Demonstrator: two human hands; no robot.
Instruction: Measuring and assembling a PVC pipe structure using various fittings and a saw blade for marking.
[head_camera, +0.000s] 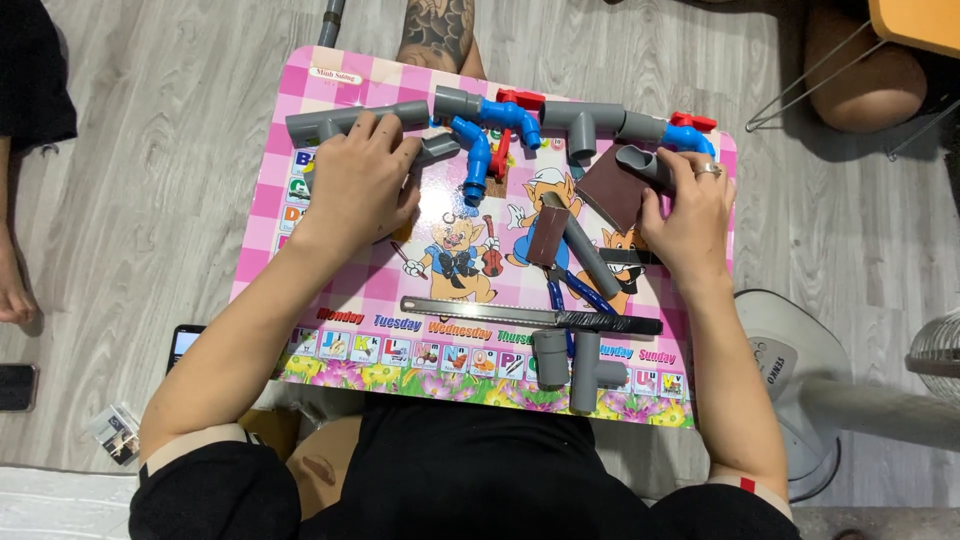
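Note:
A pink checked child's table (330, 270) with cartoon pictures lies in front of me. My left hand (362, 178) rests on a grey elbow fitting (437, 148), just below a grey tee pipe (340, 122). My right hand (690, 208) grips a grey pipe fitting (640, 162) over a brown sheet of sandpaper (610, 190). Between my hands lie a blue elbow piece (476, 158), a grey and blue pipe with a red valve handle (500, 110) and a grey tee (582, 122) joined to a blue valve (690, 134).
A hacksaw blade with a black taped grip (530, 317) lies across the table. Near it are a grey pipe with a brown block (575, 245), blue-handled pliers (575, 295) and two grey fittings (575, 365). Another person's leg (437, 35) is at the far edge. A fan base (790, 370) stands right.

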